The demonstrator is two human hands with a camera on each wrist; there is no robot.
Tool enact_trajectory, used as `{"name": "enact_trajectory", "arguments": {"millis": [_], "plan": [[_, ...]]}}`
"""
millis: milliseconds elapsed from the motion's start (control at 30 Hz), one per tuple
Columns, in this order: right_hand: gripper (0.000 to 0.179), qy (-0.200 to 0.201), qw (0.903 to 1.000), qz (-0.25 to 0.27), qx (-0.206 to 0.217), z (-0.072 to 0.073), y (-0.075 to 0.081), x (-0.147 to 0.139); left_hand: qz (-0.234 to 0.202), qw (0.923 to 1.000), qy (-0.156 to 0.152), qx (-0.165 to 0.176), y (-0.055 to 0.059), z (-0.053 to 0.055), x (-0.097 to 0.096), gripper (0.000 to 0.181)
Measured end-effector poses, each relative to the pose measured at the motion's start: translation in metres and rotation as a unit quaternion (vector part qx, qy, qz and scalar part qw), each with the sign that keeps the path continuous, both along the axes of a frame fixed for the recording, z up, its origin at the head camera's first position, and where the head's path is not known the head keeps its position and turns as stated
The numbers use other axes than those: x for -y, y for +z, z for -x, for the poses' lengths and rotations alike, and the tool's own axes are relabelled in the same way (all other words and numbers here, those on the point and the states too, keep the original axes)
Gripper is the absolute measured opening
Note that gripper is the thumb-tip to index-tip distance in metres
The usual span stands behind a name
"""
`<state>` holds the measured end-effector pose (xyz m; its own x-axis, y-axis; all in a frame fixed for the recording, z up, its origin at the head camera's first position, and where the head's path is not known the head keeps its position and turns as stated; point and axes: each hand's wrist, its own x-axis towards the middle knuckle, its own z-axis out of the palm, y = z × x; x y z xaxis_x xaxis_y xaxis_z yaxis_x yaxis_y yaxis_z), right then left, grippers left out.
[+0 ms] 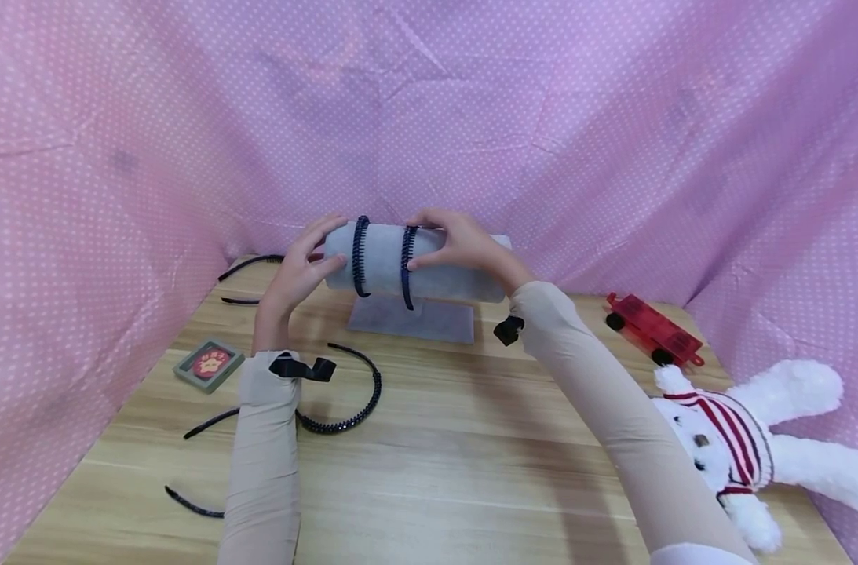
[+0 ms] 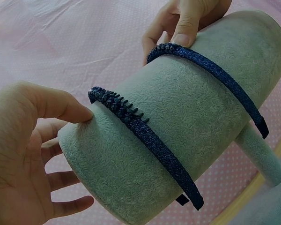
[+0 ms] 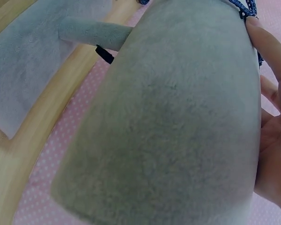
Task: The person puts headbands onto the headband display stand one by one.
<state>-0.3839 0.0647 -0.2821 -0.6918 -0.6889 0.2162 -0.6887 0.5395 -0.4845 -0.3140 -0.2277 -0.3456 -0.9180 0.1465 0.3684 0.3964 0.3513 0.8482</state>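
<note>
Headband of dark-blue glittery fabric with a beaded, toothed section point(image 2: 220, 73) arches over the middle of a pale-grey plush cylinder point(image 1: 384, 259) at the scene's far side, pinched between the right hand's point(image 1: 453, 242) thumb and fingers. Left of it sits a matching second headband point(image 2: 143, 133); the left hand point(image 1: 301, 263) grips the cylinder's left end. Nearer, the pale wood-grain table point(image 1: 457, 471) bears a dark curved headband point(image 1: 338, 426) at left, a red toy cart point(image 1: 655, 326) and white plush toy point(image 1: 728, 439) at right. White-dotted pink cloth point(image 1: 429, 118) hangs left, right and far.
</note>
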Motion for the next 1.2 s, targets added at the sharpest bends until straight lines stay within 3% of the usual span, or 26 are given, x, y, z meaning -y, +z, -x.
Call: {"name": "enact_trajectory", "arguments": {"millis": [300,1200], "plan": [[0.068,0.002,1.0,0.007,0.006,-0.009,-0.001,0.014,-0.006,1.0,-0.003,0.001,0.0,-0.001,-0.002,0.058],[0.069,0.001,1.0,-0.001,-0.006,-0.01,-0.001,0.032,-0.006,0.9999,-0.01,0.001,0.005,-0.005,-0.005,0.059]]}}
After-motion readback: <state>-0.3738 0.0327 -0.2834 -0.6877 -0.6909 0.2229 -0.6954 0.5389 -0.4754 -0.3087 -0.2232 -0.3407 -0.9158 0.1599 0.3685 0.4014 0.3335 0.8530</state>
